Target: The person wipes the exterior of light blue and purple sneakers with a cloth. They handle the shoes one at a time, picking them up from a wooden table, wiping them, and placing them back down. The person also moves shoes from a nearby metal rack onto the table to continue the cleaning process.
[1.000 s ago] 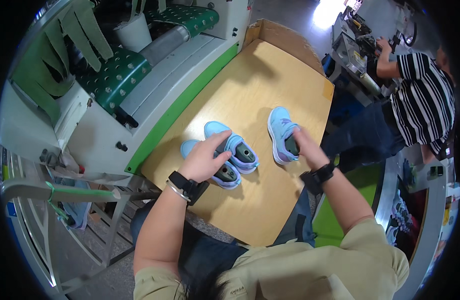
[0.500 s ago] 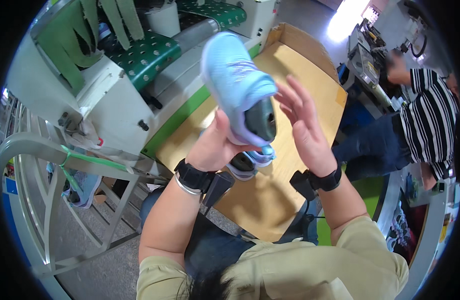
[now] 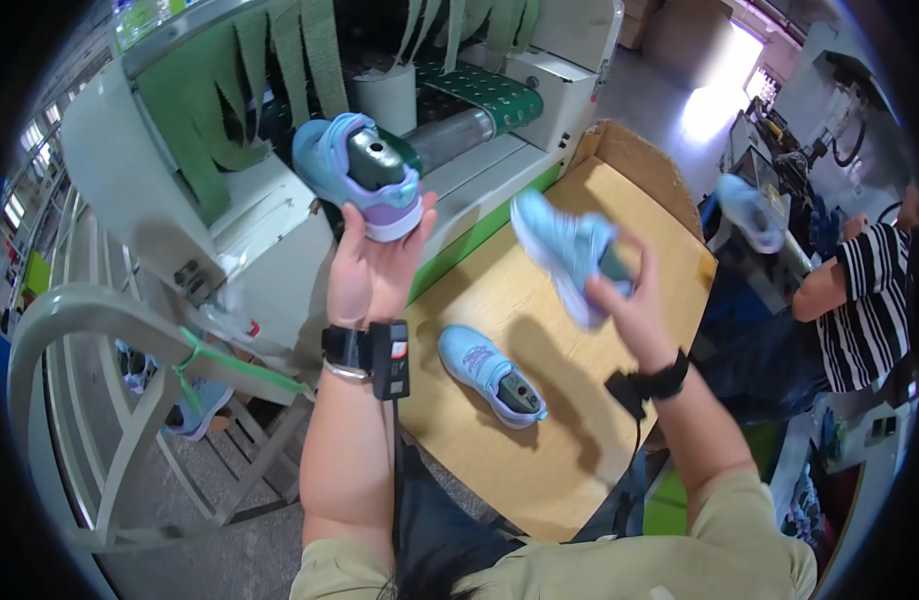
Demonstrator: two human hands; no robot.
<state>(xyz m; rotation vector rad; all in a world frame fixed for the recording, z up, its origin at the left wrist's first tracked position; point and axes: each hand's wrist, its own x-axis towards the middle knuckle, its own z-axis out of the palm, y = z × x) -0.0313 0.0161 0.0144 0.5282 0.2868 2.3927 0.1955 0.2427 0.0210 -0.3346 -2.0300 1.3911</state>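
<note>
My left hand (image 3: pixel 380 265) is raised at the front of the machine, gripping a light blue sneaker (image 3: pixel 325 160) from beneath its heel. A dark green shoe last (image 3: pixel 376 160) fills that sneaker's opening. Over the table, my right hand (image 3: pixel 635 310) grips a second light blue sneaker (image 3: pixel 560 245) near its heel; this shoe is smeared by motion, and something dark sits inside it. A third sneaker (image 3: pixel 475 360) lies sole down on the wooden table (image 3: pixel 490 480), between my forearms, also with a dark last in it.
The machine's green dotted conveyor belt (image 3: pixel 495 95) and hanging cloth strips (image 3: pixel 250 60) are at the far left. A cardboard panel (image 3: pixel 645 170) edges the table's far end. Metal rails (image 3: pixel 160 310) stand at left. At right, a person in a striped shirt (image 3: pixel 870 310) is near another sneaker (image 3: pixel 750 210).
My left hand has carried its sneaker left toward the conveyor. My right hand, empty before, now holds another sneaker. The third shoe shows fully on the table; the whole view has shifted.
</note>
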